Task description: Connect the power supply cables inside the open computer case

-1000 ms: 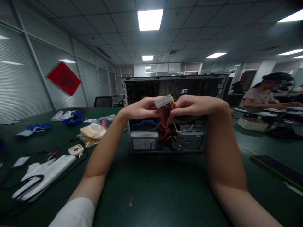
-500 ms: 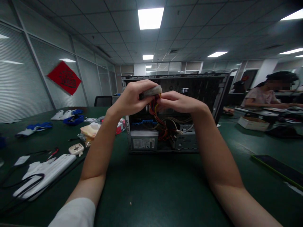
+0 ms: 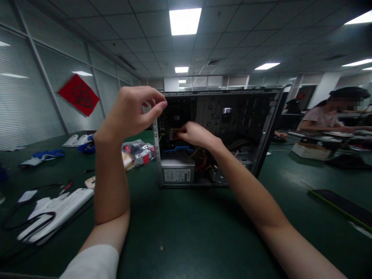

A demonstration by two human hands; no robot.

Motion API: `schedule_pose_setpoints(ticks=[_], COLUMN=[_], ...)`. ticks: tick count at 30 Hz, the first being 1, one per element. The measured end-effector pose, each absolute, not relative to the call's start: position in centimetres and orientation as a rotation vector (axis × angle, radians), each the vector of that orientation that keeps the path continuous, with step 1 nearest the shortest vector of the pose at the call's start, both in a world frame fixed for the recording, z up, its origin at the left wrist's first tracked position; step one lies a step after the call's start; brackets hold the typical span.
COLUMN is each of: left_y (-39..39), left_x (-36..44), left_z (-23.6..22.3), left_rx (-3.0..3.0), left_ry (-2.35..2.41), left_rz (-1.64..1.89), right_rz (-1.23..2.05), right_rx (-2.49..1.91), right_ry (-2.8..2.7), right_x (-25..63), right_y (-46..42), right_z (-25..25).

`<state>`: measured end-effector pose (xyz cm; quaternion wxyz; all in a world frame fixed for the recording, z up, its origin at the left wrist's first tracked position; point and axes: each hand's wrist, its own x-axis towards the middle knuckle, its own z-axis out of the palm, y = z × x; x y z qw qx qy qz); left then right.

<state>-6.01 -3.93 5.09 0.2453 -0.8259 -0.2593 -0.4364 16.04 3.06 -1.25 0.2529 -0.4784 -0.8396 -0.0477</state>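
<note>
An open computer case [image 3: 232,92] stands on the green table with its inside facing me. Inside it, my right hand [image 3: 196,133] pinches a pale wide power connector [image 3: 174,134] with coloured wires, above the blue slot [image 3: 178,148]; whether it touches the board behind is too dark to tell. My left hand [image 3: 139,106] is raised at the upper left corner of the case, loosely curled and holding nothing, with thumb and forefinger slightly apart. A labelled metal power supply [image 3: 178,174] sits at the bottom left of the case, beside a bundle of red and orange wires [image 3: 203,162].
Clear plastic bags [image 3: 141,151] lie left of the case. Nearer on the left are a white power strip [image 3: 58,217], black cables and blue-and-white gloves [image 3: 43,155]. On the right are a dark flat slab with a green edge [image 3: 340,207], a box [image 3: 310,151] and a seated person [image 3: 322,112].
My left hand has let go of the connector and moved left and up. My right hand has carried the connector down and left, deeper into the case.
</note>
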Motion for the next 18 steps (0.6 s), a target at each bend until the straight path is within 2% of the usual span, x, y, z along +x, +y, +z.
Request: schedule_pose_setpoints(ticks=[4, 18], left_y=[-4.4, -2.6], left_x=[-6.3, -5.9], left_z=[5.2, 5.1], left_rx=[-2.301, -2.365], left_ry=[-0.736, -0.690], left_rz=[-1.194, -1.230], right_rz=[-0.361, -0.563], right_rx=[-1.479, -1.566], right_ry=[-2.256, -2.161], right_x=[13.9, 13.1], right_y=[3.8, 4.5], right_z=[-2.6, -3.7])
